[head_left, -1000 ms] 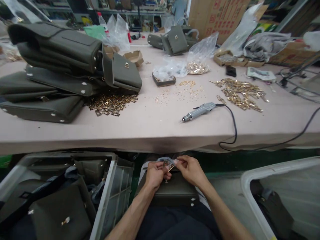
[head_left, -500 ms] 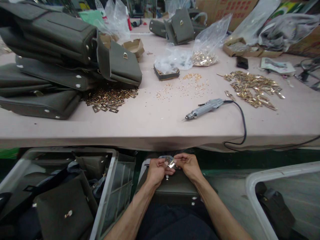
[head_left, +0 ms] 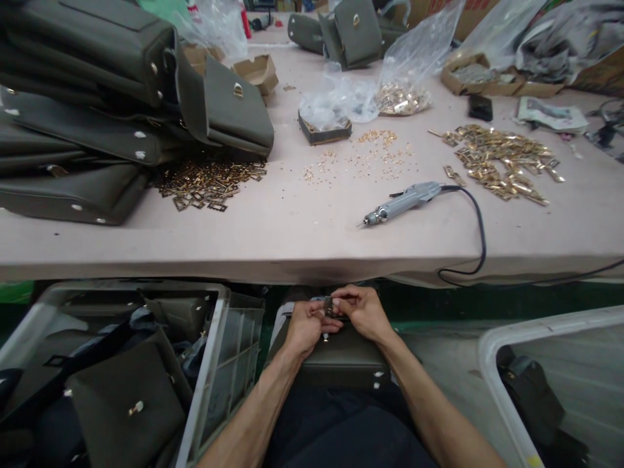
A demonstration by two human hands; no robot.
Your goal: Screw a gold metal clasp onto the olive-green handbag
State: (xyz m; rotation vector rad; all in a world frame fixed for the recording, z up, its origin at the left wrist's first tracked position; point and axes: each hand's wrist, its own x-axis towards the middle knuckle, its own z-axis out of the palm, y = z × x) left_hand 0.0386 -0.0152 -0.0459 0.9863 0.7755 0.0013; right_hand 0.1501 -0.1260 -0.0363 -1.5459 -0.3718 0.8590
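Observation:
A dark olive bag (head_left: 346, 352) lies across my lap below the table edge. Over its far part, my left hand (head_left: 303, 330) and my right hand (head_left: 364, 313) meet, both closed in a pinch. Between their fingertips is a small metal bag fitting (head_left: 329, 305), partly covered by the fingers, so its exact shape is unclear. A small shiny clasp (head_left: 325, 337) shows on the bag just below my left fingers.
On the table (head_left: 292, 240) lie a corded electric screwdriver (head_left: 402, 203), gold metal plates (head_left: 507, 159), dark metal frames (head_left: 209, 182) and scattered tiny gold parts (head_left: 380, 138). Stacked bags (head_left: 97, 123) stand left. Crates flank me: left crate (head_left: 221, 312), right crate (head_left: 492, 344).
The fitting between my fingers has turned, from a bright shiny face to a darker one. My right hand has risen slightly, and the head view has tilted down a little.

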